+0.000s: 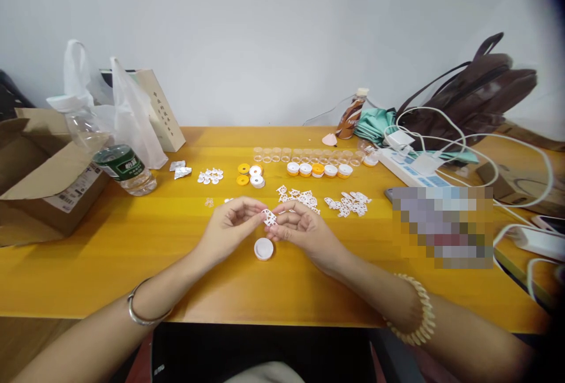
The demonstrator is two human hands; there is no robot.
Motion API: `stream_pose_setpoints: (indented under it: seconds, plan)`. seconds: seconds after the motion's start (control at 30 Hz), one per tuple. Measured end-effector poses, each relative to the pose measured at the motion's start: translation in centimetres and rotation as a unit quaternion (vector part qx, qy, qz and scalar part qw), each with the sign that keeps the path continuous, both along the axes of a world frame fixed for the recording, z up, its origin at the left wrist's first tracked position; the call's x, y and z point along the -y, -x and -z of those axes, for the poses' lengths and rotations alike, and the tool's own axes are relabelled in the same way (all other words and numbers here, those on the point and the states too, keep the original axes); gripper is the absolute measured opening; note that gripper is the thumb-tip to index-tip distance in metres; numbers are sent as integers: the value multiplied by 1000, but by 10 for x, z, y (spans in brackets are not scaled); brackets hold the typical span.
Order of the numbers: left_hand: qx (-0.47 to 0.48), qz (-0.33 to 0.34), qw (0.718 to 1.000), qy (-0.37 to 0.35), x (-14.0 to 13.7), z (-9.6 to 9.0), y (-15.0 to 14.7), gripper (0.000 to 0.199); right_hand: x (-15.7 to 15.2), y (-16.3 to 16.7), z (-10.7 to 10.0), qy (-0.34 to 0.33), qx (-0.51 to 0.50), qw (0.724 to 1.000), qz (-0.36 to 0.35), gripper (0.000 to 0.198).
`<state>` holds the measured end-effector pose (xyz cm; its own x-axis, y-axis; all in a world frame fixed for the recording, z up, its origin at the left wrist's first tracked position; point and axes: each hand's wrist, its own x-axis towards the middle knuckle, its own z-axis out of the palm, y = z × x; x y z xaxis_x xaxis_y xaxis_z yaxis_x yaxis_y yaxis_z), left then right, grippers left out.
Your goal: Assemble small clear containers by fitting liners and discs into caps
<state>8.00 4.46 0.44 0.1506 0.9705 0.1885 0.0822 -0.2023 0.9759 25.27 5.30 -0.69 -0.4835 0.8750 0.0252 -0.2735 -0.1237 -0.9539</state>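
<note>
Between my left hand and my right hand is a small white openwork plastic piece, pinched by the fingertips of both. Just below it on the table stands a round white cap, its hollow side up. Behind my right hand lie two loose piles of white openwork pieces, one near the fingers and one farther right. Several small white round parts and a few tiny clear bits lie beyond my left hand.
Orange and white discs, a row of round caps and clear cups line the table's back. At left are a cardboard box and a water bottle. A power strip, cables and a brown bag crowd the right.
</note>
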Motion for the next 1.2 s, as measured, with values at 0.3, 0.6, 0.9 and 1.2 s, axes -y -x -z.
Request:
stream_pose_setpoints:
  seconds: [0.3,0.6,0.9,1.2]
  plan:
    - [-146,6,989,-26,-16,-2,10,19,-20,-20,-14,-43,-48,982,179,25]
    - [-423,149,871,-202,-62,10,0,22,-29,-26,-9,-89,-26,978,185,23]
    - [-420,149,865,-232,-59,22,-13,15,-20,-22,-6,-122,12,981,148,21]
    - [-398,118,879,-235,-54,19,-10,12,-17,-18,-6,-146,28,981,127,22]
